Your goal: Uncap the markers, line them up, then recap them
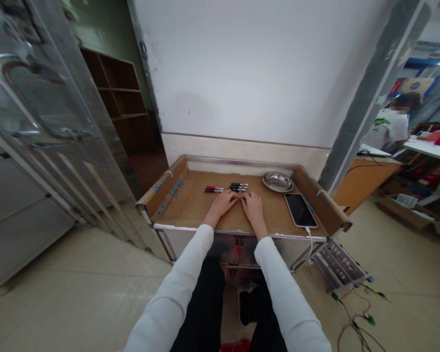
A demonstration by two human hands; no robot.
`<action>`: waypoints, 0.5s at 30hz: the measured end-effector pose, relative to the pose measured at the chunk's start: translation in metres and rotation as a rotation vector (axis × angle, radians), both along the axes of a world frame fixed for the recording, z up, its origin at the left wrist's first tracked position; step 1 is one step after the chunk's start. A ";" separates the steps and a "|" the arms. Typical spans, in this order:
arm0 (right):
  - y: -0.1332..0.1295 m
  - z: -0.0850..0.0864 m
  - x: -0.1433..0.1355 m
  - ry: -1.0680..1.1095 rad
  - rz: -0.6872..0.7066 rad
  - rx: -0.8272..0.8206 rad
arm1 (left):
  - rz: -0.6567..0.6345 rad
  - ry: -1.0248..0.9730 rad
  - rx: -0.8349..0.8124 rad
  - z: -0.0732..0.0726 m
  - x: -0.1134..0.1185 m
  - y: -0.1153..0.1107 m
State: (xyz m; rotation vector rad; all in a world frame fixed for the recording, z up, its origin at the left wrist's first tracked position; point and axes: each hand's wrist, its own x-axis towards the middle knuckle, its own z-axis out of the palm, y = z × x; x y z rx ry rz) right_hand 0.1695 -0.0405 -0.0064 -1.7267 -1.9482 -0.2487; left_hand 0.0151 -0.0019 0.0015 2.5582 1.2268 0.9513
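Observation:
My left hand and my right hand rest low over the cardboard-lined table, their fingertips meeting in the middle. The fingers of both hands are closed and curled inward; anything between them is hidden or too small to make out. Just beyond the fingertips lie several black pens in a small group, side by side. Left of that group, a red pen lies against a black pen, above my left hand.
A shallow round metal dish stands at the back right. In front of it lies a phone with a white cable hanging over the front edge. Cardboard side walls border the table. Wires trail on the floor; a person is far right.

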 end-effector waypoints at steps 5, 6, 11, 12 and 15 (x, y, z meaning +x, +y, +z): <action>0.000 0.003 -0.001 0.057 0.055 -0.009 | -0.024 -0.078 -0.013 0.004 0.001 -0.004; 0.001 0.004 -0.001 0.070 0.076 -0.008 | -0.026 -0.101 -0.014 0.005 0.001 -0.005; 0.002 0.005 -0.001 0.089 0.134 -0.013 | -0.046 -0.172 -0.054 0.008 0.003 -0.009; 0.002 0.005 0.000 0.085 0.129 -0.015 | -0.047 -0.174 -0.062 0.009 0.003 -0.010; 0.001 0.006 0.000 0.084 0.092 -0.009 | -0.032 -0.161 -0.053 0.011 0.004 -0.011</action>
